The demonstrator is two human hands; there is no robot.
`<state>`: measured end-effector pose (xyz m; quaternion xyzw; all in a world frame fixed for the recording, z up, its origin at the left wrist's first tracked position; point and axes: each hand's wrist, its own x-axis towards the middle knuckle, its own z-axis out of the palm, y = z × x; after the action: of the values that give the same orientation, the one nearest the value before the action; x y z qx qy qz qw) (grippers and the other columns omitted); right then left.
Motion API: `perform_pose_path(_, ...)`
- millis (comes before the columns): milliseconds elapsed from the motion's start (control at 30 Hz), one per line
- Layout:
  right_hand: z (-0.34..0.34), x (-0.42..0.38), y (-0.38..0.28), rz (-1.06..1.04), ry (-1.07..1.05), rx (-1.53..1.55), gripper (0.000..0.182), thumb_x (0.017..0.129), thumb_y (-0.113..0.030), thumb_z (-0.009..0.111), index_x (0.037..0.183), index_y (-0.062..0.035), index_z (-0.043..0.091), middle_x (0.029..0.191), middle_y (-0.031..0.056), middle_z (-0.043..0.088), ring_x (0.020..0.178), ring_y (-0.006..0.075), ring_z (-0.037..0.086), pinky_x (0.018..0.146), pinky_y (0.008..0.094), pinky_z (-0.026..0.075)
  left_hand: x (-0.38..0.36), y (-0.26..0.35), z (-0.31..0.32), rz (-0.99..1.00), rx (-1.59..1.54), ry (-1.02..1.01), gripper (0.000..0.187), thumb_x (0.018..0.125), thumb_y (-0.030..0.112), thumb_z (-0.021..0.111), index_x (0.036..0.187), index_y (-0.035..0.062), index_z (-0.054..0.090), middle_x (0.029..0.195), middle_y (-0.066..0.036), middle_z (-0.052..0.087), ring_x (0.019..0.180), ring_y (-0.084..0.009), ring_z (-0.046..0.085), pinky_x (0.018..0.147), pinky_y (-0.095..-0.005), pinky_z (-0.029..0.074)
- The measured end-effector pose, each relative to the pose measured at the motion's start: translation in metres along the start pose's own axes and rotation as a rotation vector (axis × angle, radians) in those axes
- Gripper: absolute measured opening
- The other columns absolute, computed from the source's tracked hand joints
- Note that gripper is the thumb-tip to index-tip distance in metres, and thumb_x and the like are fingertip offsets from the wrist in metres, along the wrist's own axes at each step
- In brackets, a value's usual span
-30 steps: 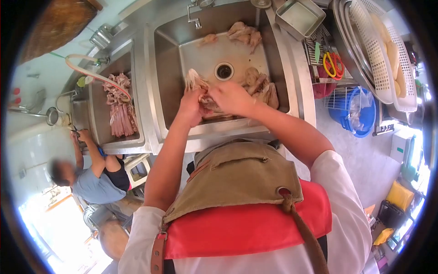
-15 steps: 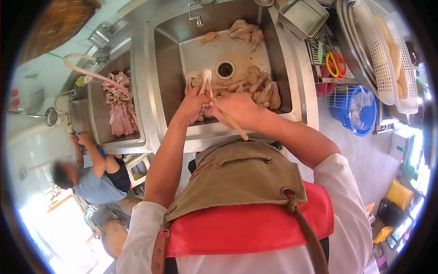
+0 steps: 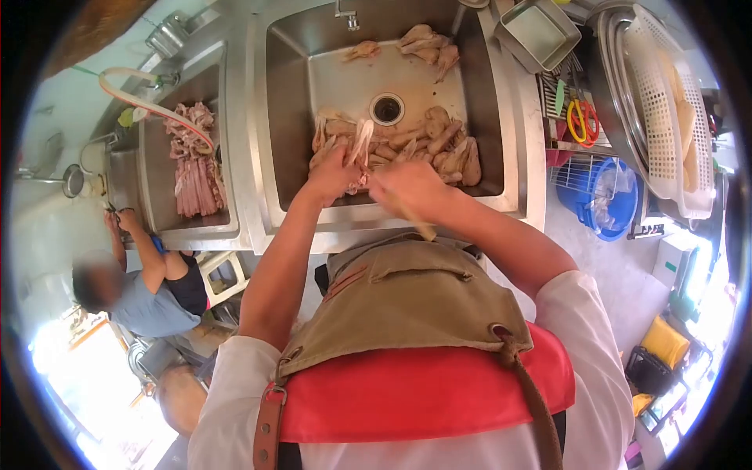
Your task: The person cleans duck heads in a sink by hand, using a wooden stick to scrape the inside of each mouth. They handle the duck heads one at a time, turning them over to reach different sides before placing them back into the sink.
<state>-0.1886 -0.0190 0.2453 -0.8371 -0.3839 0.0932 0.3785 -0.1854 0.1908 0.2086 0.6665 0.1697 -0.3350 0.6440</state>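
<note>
My left hand is closed around a pale raw poultry piece, whose long end stands up out of the grip. Close beside it, my right hand is closed on a slim wooden stick. One end of the stick points back toward my apron; its other end is blurred and partly hidden at the meat. Both hands are over the near side of a steel sink. Under and beyond them lie several raw poultry pieces.
More poultry pieces lie at the sink's back, behind the drain. A second sink to the left holds cut meat. Further left, a co-worker handles a tool. At right are a metal pan, red-and-yellow scissors and a blue bucket.
My right hand and the stick have shifted slightly right. The poultry piece in my left hand leans more to the right. The whole view has shifted a little.
</note>
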Motion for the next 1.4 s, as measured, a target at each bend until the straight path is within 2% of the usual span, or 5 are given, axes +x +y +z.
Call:
perform_pose_path(433, 0.041, 0.015, 0.061, 0.374, -0.032, 0.074, 0.022, 0.089, -0.024, 0.052, 0.077, -0.008, 0.063, 0.075, 0.0172, 0.065, 0.069, 0.0395, 0.064, 0.064, 0.0473, 0.052, 0.042, -0.021, -0.004, -0.272, 0.192, -0.251, 0.049, 0.075, -0.001, 0.059, 0.123, -0.002, 0.048, 0.086, -0.012, 0.065, 0.077, -0.0189, 0.064, 0.059, -0.0303, 0.047)
perform_pose_path(700, 0.012, -0.008, 0.039, 0.601, 0.02, 0.28, 0.025, 0.093, -0.02, 0.054, 0.078, -0.0009, 0.058, 0.073, 0.0242, 0.059, 0.07, 0.0417, 0.061, 0.06, 0.0464, 0.047, 0.094, -0.14, -0.05, 0.119, 1.535, 0.401, 0.063, 0.074, 0.004, 0.07, 0.134, 0.0017, 0.048, 0.117, -0.022, 0.062, 0.105, -0.0331, 0.06, 0.091, -0.0447, 0.047)
perform_pose_path(867, -0.004, -0.026, 0.04, 1.001, -0.052, 0.408, 0.031, 0.096, -0.021, 0.051, 0.075, 0.0015, 0.057, 0.063, 0.0146, 0.057, 0.056, 0.0245, 0.054, 0.056, 0.0353, 0.045, 0.179, -0.013, -0.084, -0.237, 1.435, -0.443, 0.036, 0.082, 0.031, 0.068, 0.109, 0.0083, 0.071, 0.117, -0.013, 0.066, 0.108, -0.0313, 0.061, 0.092, -0.0442, 0.047)
perform_pose_path(1033, -0.025, -0.026, 0.03, 1.179, -0.062, 0.329, 0.039, 0.098, -0.027, 0.047, 0.072, -0.0001, 0.056, 0.061, 0.0084, 0.057, 0.055, 0.015, 0.055, 0.053, 0.0311, 0.043, 0.34, 0.029, -0.088, 0.332, 0.95, 0.591, 0.033, 0.086, 0.014, 0.052, 0.118, 0.0085, 0.061, 0.124, -0.014, 0.057, 0.111, -0.0349, 0.057, 0.087, -0.0461, 0.05)
perform_pose_path(1400, -0.01, -0.014, 0.015, 1.256, 0.087, 0.409, 0.037, 0.099, -0.023, 0.046, 0.071, -0.0017, 0.057, 0.059, 0.0047, 0.056, 0.052, 0.0104, 0.052, 0.048, 0.025, 0.04, 0.392, -0.022, -0.099, 0.433, 1.037, 0.464, 0.021, 0.085, 0.023, 0.061, 0.105, 0.0161, 0.064, 0.108, -0.012, 0.056, 0.098, -0.0336, 0.058, 0.077, -0.0483, 0.05)
